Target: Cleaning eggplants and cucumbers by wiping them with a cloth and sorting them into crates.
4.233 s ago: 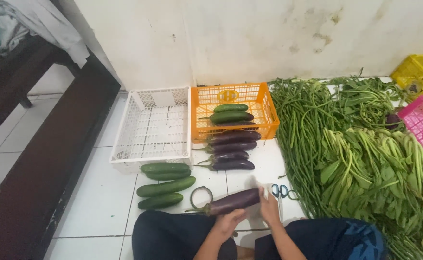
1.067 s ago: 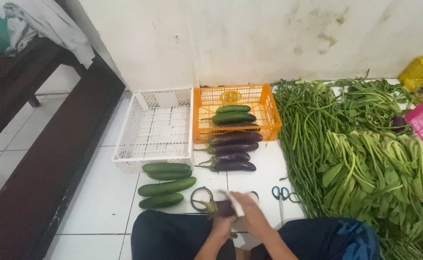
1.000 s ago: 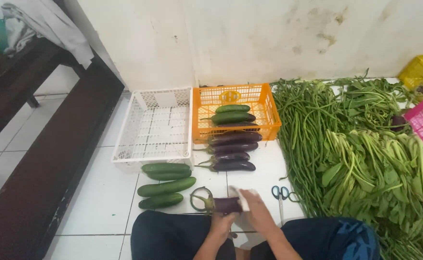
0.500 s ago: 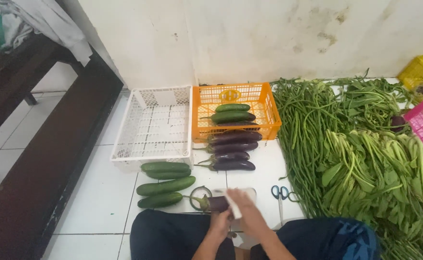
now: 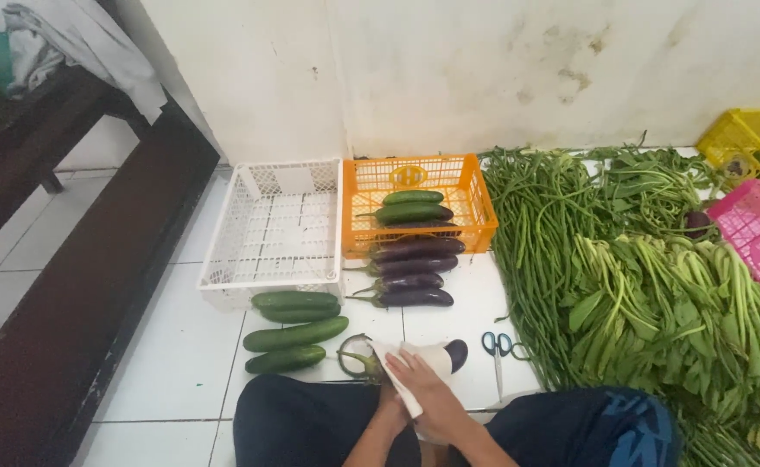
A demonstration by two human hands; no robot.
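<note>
White wrapping sheet [image 5: 402,367] lies over the purple eggplant [image 5: 454,353] on the floor tiles at my knees, just in front of the row of loose eggplants [image 5: 410,272] below the orange crate [image 5: 415,203]. My right hand [image 5: 427,393] presses flat and open on the sheet; my left hand [image 5: 391,405] sits underneath, its grip hidden. Wrapping looks half done, so rolling the sheet snug round the fruit seems due.
</note>
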